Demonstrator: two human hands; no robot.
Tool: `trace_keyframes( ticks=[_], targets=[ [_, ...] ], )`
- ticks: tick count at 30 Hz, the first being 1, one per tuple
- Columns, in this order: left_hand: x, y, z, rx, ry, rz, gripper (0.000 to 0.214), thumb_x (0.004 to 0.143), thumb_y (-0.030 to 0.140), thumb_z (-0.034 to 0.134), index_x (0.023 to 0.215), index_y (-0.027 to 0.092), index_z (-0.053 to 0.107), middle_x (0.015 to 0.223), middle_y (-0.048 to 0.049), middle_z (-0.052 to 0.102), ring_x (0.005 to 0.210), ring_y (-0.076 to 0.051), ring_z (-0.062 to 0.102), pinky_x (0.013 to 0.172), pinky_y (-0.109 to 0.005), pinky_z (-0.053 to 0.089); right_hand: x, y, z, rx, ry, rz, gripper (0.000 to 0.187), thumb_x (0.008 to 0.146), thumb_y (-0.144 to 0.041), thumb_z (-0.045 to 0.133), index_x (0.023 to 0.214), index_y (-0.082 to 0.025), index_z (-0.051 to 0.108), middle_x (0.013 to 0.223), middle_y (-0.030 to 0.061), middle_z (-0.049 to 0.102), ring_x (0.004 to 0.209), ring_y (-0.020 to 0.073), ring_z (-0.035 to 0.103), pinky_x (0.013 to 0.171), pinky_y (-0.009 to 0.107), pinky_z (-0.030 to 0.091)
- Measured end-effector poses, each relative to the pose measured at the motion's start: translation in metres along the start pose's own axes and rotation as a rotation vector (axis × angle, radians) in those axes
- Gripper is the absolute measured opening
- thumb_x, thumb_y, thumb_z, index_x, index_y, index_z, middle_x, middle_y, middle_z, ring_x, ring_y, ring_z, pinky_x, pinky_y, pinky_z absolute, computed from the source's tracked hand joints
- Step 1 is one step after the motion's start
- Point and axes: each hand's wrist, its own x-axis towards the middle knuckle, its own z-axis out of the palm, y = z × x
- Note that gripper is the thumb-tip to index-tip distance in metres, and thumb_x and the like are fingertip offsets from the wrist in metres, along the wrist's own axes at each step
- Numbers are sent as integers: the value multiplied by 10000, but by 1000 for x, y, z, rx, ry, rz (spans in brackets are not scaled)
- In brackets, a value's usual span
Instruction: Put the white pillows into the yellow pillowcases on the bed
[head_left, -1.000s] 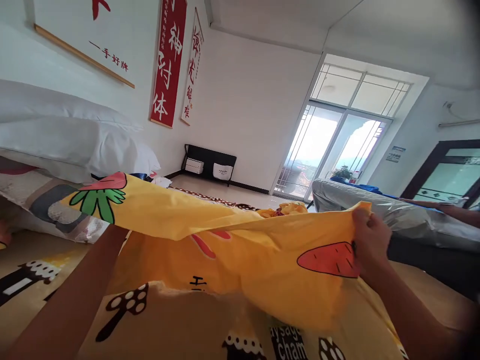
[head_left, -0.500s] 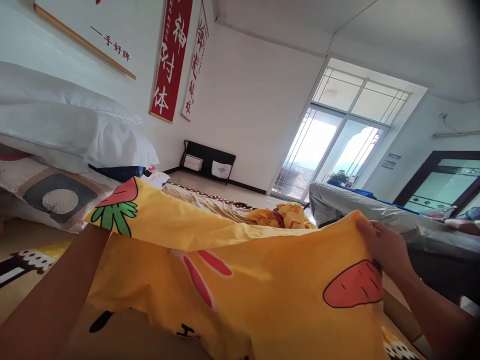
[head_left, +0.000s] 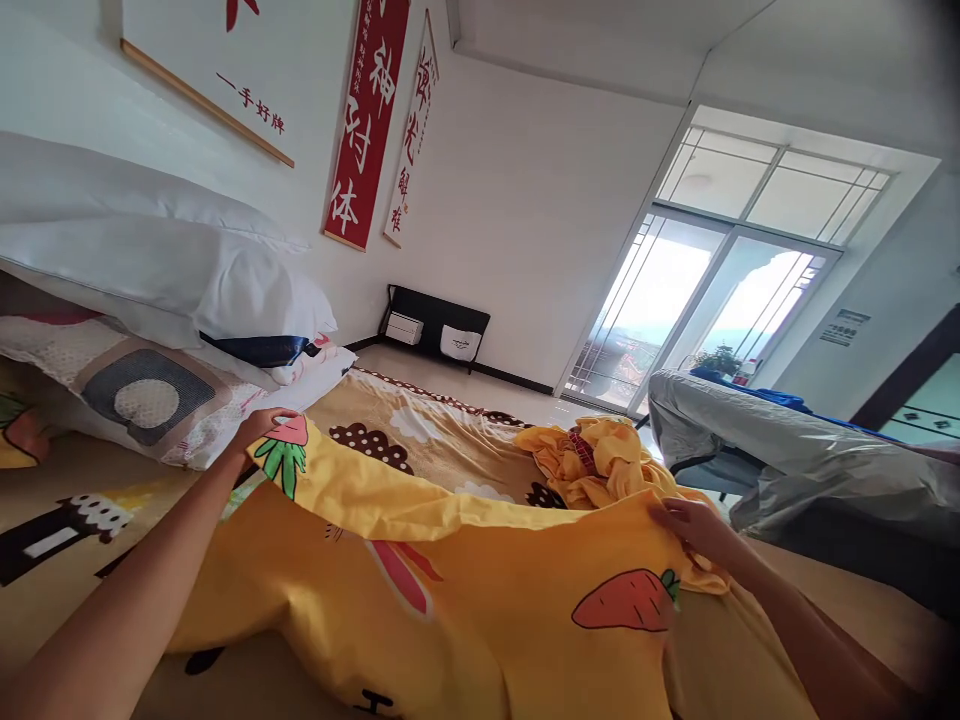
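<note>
A yellow pillowcase (head_left: pixel 480 580) printed with carrots and pink rabbit ears is stretched between my two hands over the bed. Its top edge sags in the middle, and its lower part drapes toward me in folds. At the upper left corner, beside a carrot top, my left hand (head_left: pixel 262 430) is closed on the cloth. My right hand (head_left: pixel 694 525) pinches the upper right corner, above another carrot. Just beyond this corner, a crumpled heap of yellow cloth (head_left: pixel 600 460) with a red checked patch lies on the bed.
Brown patterned bedding (head_left: pixel 442 450) covers the bed. White pillows (head_left: pixel 150 250) are stacked on a patterned pillow (head_left: pixel 150 395) at the left. A plastic-wrapped mattress (head_left: pixel 787 430) stands at the right. A black bench (head_left: pixel 435 320) is by the far wall, near a glass door (head_left: pixel 660 300).
Both hands have lowered the pillowcase toward the bed, and the right corner has moved left. My left hand now shows above the cloth. The view has tipped down, showing more of the bedding.
</note>
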Motion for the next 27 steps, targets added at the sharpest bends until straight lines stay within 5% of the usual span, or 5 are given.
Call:
trace_keyframes(
  ticks=[5,13,17,21,27],
  targets=[
    [9,-28,10,-50,-270,-209,661,622,435,655,1183,95,571,493,59,500,390,-79,368,419,-201,214,-9,33,16,-13,-293,-23,416,549,-526,748,447,-210,498,460,-28,409,453,103,350,445,250,331],
    [-6,-22,12,-43,-458,-270,950,596,584,629,1411,189,342,704,-43,679,533,-175,601,487,-227,376,-16,41,12,24,-414,89,468,659,-649,629,717,-185,617,419,-35,459,364,96,355,401,243,283],
    [-7,-23,12,-111,-586,-202,703,613,426,578,1270,193,492,742,-50,712,574,-206,647,533,-267,439,-30,17,11,126,-492,181,569,743,-690,539,975,-173,588,703,77,700,453,140,574,429,236,342],
    [-4,-30,13,-144,-619,-226,394,640,424,542,927,163,611,799,-89,726,593,-212,657,470,-244,367,-42,-6,11,215,-522,261,647,835,-689,396,1188,-163,527,975,150,712,600,178,672,494,257,419],
    [-7,-30,12,-167,-563,-300,413,713,521,504,825,137,606,798,-121,726,558,-192,638,438,-219,280,-48,-9,25,143,-589,275,654,843,-618,458,1308,-158,462,995,150,712,662,183,688,545,261,454]
  ],
)
